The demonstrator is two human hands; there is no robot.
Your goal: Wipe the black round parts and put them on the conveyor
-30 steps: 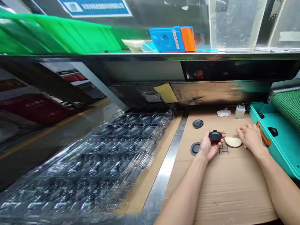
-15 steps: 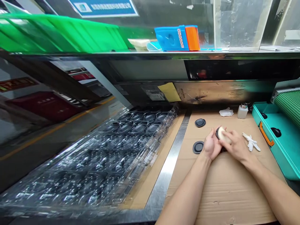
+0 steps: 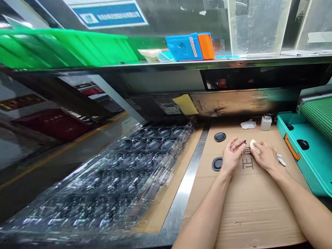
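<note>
My left hand point(image 3: 233, 154) is closed in a pinch, with a small dark edge point(image 3: 245, 141) showing at its fingertips; the rest of that black piece is hidden. Just to the right, my right hand point(image 3: 265, 154) grips a cream-white pad point(image 3: 254, 146) between thumb and fingers. The pad and the dark piece are apart. Two black round discs with raised rims lie left of my hands: a farther disc point(image 3: 220, 137) and a nearer disc point(image 3: 217, 164), partly behind my left hand. A crumpled white cloth piece point(image 3: 281, 159) shows partly behind my right hand.
Clear plastic trays point(image 3: 114, 176) with black round parts fill the left. At the right stands a teal bin point(image 3: 315, 173) holding a few black pieces, beside a green conveyor belt point(image 3: 320, 112). A small bottle point(image 3: 266, 122) and white wipe point(image 3: 248, 124) sit behind. A metal shelf point(image 3: 181, 65) overhangs.
The pad, earlier pressed on a black round piece in my left hand, has come away to the right. My hands have moved apart, uncovering printed marks on the cardboard. The view has shifted slightly.
</note>
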